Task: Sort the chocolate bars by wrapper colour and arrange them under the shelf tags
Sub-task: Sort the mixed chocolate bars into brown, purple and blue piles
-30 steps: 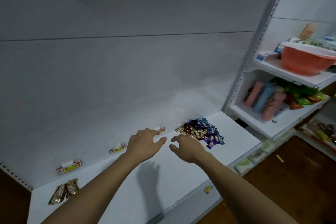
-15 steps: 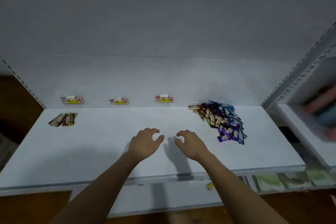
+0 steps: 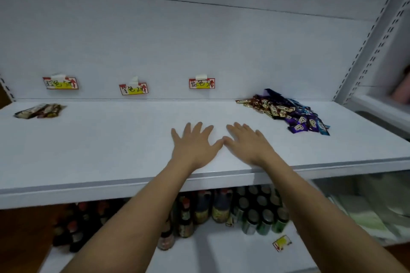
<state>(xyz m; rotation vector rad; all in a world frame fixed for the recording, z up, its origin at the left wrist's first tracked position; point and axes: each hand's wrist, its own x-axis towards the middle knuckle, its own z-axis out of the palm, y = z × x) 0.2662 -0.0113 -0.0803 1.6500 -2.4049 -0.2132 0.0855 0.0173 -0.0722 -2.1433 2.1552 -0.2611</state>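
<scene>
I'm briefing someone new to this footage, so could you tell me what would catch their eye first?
Two open hands, left hand and right hand, lie flat mid-shelf with thumbs nearly touching. To the right sits a mixed pile of chocolate bars in gold, purple and blue wrappers. Three shelf tags hang on the back wall, with a few bars under the leftmost.

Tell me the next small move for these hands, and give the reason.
Probably reach the right hand to the mixed pile of bars at the shelf's right end and pick one. Both it and the left hand lie flat and hold nothing on the shelf; only the left tag has a few bars under it, while the middle tag and the right tag have none.
</scene>
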